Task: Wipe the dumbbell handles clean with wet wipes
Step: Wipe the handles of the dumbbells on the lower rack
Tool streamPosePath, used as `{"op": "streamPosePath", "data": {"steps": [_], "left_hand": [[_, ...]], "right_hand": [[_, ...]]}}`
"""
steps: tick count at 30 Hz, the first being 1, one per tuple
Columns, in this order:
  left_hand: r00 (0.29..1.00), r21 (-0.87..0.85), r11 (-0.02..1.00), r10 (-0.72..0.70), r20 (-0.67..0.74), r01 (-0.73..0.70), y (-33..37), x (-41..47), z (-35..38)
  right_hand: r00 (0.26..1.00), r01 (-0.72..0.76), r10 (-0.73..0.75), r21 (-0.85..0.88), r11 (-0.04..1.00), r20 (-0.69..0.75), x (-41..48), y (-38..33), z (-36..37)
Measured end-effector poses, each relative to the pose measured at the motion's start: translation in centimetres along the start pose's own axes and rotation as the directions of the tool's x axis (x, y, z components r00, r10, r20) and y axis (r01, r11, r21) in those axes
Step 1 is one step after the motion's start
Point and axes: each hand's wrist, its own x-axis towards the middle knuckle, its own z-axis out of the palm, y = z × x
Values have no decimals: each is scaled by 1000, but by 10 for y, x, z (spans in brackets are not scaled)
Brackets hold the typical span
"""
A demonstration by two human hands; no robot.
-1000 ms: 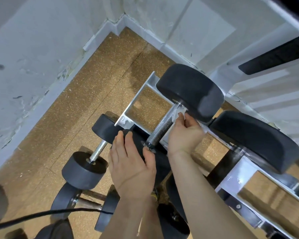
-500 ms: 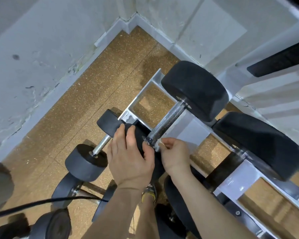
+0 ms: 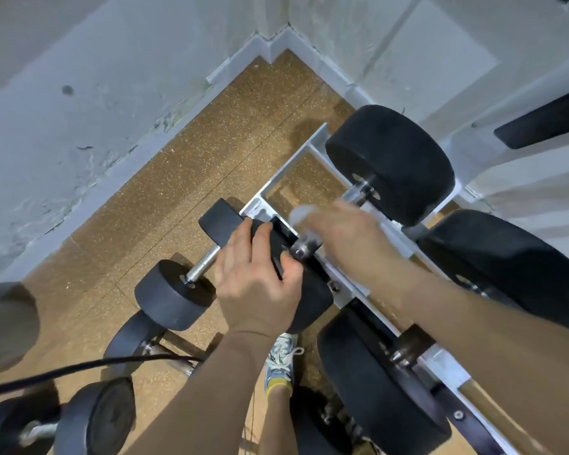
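Observation:
A large black dumbbell [image 3: 391, 162] lies across the white rack [image 3: 289, 165], its steel handle [image 3: 358, 192] running toward me. My left hand [image 3: 257, 277] grips the dumbbell's near black head [image 3: 312, 300]. My right hand [image 3: 349, 238], blurred by motion, covers the middle of the handle and holds a white wet wipe [image 3: 301, 216] against it. Only the far end and the near collar of the handle show past the hand.
More black dumbbells crowd the rack at right [image 3: 513, 267] and below [image 3: 375, 382]. A smaller dumbbell [image 3: 191, 284] lies on the cork floor at left, others at lower left [image 3: 96, 418]. A black cable [image 3: 79, 367] crosses the floor. Walls meet in a corner behind. My shoe [image 3: 280, 359] stands below.
My right hand slid along the handle from its far end down to the near collar, then back up over the middle with the wipe. The left hand stayed on the near head.

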Motion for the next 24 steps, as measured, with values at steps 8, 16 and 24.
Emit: {"op": "streamPosePath", "data": {"steps": [8,16,24], "left_hand": [[992,16,1000,17,122,-19,0,2,-6],[994,-7,1000,13,106,-13,-1,0,-5],[996,10,1000,14,83,-14,0,-1,-1]], "right_hand": [[984,85,-67,108,990,-165,-28,-25,25],[690,-218,470,461,860,-551,-24,-9,27],[118,152,956,946,-285,269,17,-33,12]]}}
